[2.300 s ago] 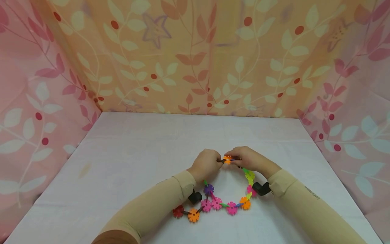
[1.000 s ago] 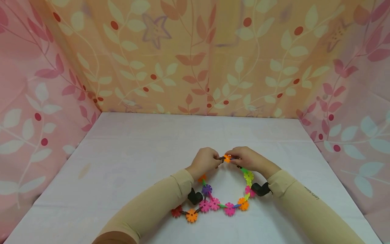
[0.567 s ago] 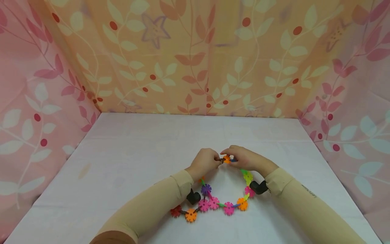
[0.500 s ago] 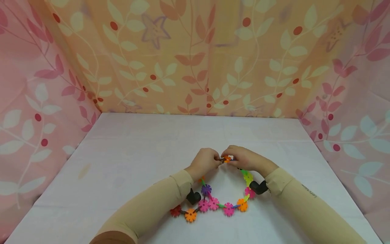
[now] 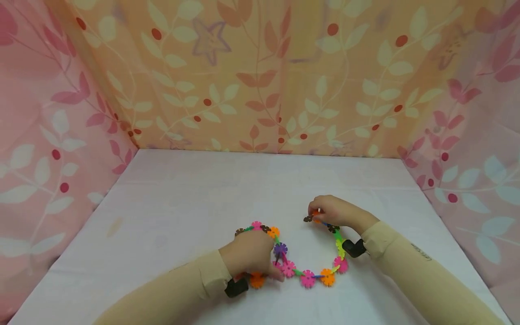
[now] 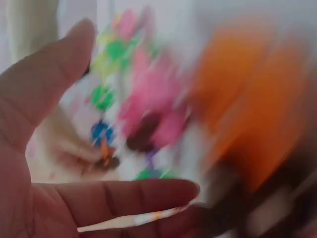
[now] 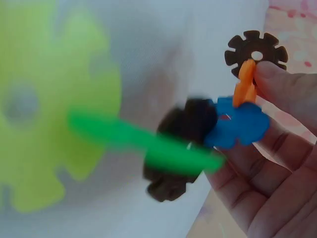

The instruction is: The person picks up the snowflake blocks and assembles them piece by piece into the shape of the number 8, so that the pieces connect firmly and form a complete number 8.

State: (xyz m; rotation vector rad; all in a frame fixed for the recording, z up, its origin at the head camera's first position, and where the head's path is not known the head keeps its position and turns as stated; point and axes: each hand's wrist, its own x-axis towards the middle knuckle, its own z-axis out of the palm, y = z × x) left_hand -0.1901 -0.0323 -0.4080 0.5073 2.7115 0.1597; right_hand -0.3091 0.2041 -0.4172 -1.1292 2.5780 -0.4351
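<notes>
A chain of coloured, notched snowflake discs (image 5: 308, 278) curves across the white table in the head view. My right hand (image 5: 335, 211) pinches the orange disc (image 7: 245, 84) near its raised right end. A brown disc (image 7: 257, 47) sticks out past the thumb as the end piece, and a blue disc (image 7: 235, 124) joins on the other side. Over the chain's left part hovers or rests my left hand (image 5: 249, 253), hiding some discs; contact is unclear. In the left wrist view its thumb and fingers (image 6: 124, 198) are spread apart, with blurred orange discs (image 6: 252, 94) beside them.
Left of the purple disc (image 5: 280, 249) the chain bends back in a second loop, with a pink disc (image 5: 256, 225) at its top. Floral cloth walls (image 5: 260, 90) enclose the white table (image 5: 203, 189) at the back and sides.
My left hand has let go of the brown end disc, moved left and nearer the body, and spread its fingers. My right hand, still pinching the orange disc, has shifted slightly right.
</notes>
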